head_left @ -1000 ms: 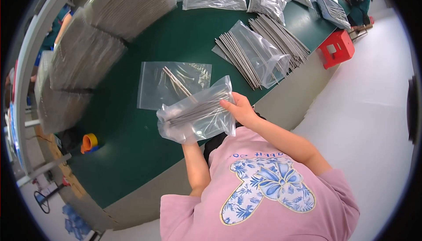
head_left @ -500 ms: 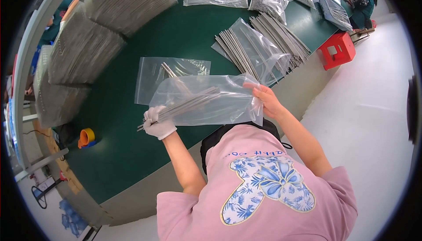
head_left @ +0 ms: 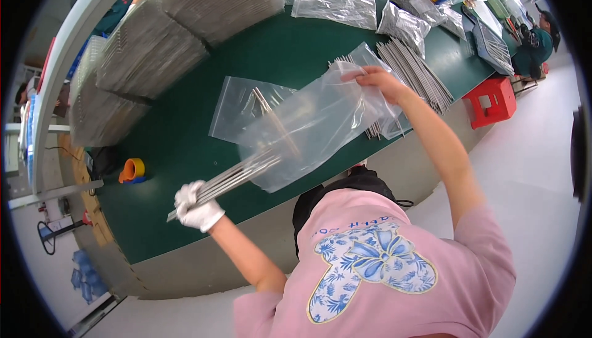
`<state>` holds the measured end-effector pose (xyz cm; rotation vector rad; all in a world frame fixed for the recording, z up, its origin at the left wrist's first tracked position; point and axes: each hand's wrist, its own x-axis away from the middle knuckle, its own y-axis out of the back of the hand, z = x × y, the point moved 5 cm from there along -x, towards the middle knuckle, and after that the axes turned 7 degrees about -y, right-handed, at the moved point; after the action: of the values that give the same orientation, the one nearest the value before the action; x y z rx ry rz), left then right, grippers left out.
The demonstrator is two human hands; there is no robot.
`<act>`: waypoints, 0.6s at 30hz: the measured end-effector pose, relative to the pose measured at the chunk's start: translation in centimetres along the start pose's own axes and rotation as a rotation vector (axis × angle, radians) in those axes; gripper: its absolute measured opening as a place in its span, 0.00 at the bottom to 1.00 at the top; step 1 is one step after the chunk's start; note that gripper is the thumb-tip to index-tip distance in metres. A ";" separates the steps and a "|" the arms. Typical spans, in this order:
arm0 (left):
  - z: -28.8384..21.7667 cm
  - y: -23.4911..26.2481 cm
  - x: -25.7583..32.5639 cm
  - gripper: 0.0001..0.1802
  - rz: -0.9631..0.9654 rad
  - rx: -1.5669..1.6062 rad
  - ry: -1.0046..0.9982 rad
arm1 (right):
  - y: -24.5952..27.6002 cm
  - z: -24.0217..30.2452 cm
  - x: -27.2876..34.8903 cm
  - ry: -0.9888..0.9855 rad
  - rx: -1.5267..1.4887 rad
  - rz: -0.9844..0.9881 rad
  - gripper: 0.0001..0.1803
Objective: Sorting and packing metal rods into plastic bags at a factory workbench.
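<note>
- Gloved left hand [head_left: 197, 207] clenches a bundle of metal rods [head_left: 237, 175], half inside a clear bag [head_left: 320, 125].
- Bare right hand [head_left: 379, 82] pinches the bag's far end; seemingly mid-bagging, next sliding rods deeper.

Gloved left hand [head_left: 197, 207] grips metal rods [head_left: 237, 176] — right hand [head_left: 377, 80] holds the clear bag [head_left: 314, 122] around them.

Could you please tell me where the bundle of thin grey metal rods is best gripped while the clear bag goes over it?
Probably the bare end of the bundle of thin grey metal rods, from the left, where the white-gloved left hand holds it; the clear plastic bag covers the rest.
</note>
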<state>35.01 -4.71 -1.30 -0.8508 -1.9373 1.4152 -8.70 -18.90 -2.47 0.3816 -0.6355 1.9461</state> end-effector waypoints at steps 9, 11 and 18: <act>-6.4 -6.2 9.8 0.13 0.104 -0.183 -0.150 | -2.3 13.9 -9.6 0.266 1.543 -0.609 0.24; -6.3 -7.5 11.6 0.13 0.141 -0.209 -0.178 | -3.2 13.9 -9.3 0.364 1.367 -0.595 0.22; 3.3 -13.6 15.1 0.11 0.164 -0.340 -0.194 | -0.3 4.1 2.1 0.592 1.168 -0.286 0.12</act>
<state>21.02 1.92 12.24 -1.0807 -2.3466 1.3189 -9.41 -19.71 2.01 0.5127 0.9464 1.8253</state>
